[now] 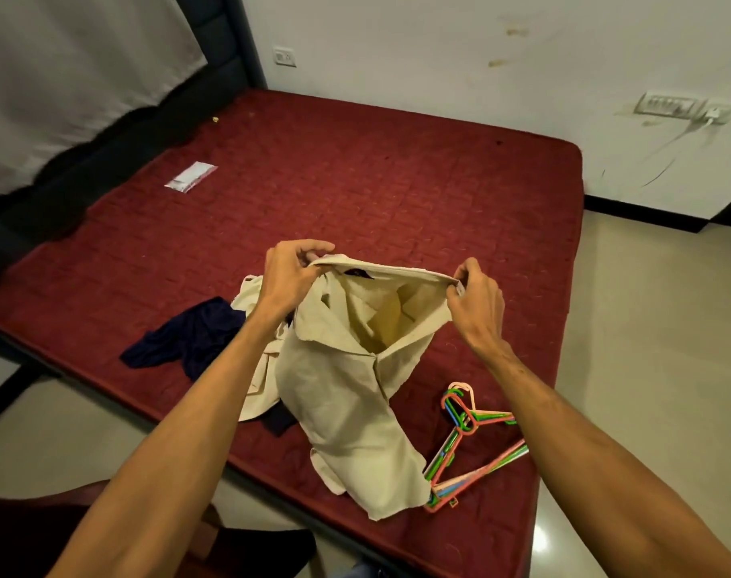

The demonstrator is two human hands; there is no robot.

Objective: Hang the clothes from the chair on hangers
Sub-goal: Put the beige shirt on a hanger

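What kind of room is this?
Probably a bedroom: a big red mattress against a dark padded headboard, plastic hangers on it, and a cream garment held up over it.

Nothing here can be read. The dark label (357, 274) at the top edge of the cream garment (347, 390) is too small to read, and the white packet (190, 177) on the bed (397, 181) shows only blurred marks.

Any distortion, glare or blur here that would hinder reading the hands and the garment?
Head view: wide-angle bowing curves the mattress edges; glare on the floor tile; lower left corner dark; left hand, right hand and cream garment sharp, well lit.
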